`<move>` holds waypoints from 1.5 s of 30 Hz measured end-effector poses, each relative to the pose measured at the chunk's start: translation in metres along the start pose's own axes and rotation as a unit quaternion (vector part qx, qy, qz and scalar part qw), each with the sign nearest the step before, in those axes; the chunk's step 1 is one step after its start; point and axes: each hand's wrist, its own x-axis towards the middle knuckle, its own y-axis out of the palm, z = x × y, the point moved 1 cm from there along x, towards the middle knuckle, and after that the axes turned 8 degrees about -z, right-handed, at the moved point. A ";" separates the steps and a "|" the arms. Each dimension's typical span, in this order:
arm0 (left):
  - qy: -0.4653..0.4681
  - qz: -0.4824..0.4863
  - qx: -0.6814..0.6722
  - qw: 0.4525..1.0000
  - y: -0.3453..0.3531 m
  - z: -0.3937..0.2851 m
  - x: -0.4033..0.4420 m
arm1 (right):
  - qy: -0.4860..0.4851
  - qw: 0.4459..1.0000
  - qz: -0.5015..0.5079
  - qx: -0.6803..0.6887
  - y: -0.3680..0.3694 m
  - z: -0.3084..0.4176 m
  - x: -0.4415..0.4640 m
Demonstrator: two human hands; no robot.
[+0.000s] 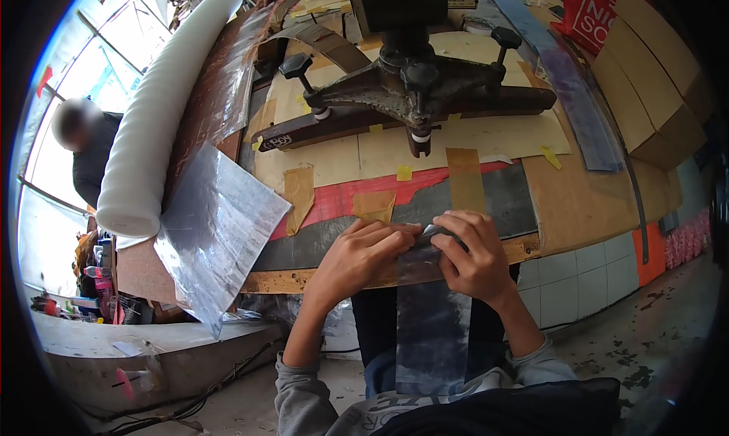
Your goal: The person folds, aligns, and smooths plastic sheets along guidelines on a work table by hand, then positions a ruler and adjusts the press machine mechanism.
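Note:
At the front edge of the workbench, my left hand [368,252] and my right hand [472,255] pinch the top end of a long transparent plastic sleeve [433,333]. The sleeve hangs down over the bench edge in front of my lap. Between the fingertips shows a small pale, shiny piece [430,229]; I cannot make out whether it is the folded sleeve end or a separate thing. The fingers of both hands are closed and close together. Beneath them lies a dark grey mat [334,241] with brown tape strips [465,179] beyond it.
A dark metal press head [414,94] with black knobs and a long bar [304,131] stands over the bench. Plastic sheets [220,223] and a white foam roll [163,117] lie left. Blue-tinted strips [581,110] and a cardboard box [653,79] are right. A person [95,151] is far left.

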 end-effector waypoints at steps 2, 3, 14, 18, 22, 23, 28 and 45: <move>0.007 -0.001 0.000 1.000 -0.002 0.000 0.001 | -0.009 1.000 0.002 0.002 0.002 -0.001 -0.002; 0.014 -0.002 0.003 1.000 -0.003 0.000 0.003 | -0.008 1.000 0.003 -0.001 0.002 -0.002 -0.002; -0.113 -0.032 -0.060 0.991 -0.006 -0.001 0.024 | 0.012 1.000 0.009 0.009 0.000 -0.001 -0.003; -0.158 0.003 -0.108 0.981 -0.001 0.000 0.024 | 0.006 1.000 0.005 0.016 -0.002 0.000 -0.003; -0.214 0.009 -0.115 0.970 0.001 0.005 0.023 | -0.003 1.000 0.008 0.021 -0.006 0.002 -0.002; -0.210 -0.009 -0.104 0.972 0.005 0.005 0.022 | -0.010 1.000 0.009 0.017 -0.008 0.004 -0.001; -0.229 -0.100 -0.136 0.959 0.009 -0.004 0.028 | -0.026 0.999 0.003 0.024 -0.032 0.016 0.011; -0.140 -0.260 -0.034 0.955 0.009 0.000 0.062 | 0.089 0.992 0.073 0.049 -0.082 0.033 0.027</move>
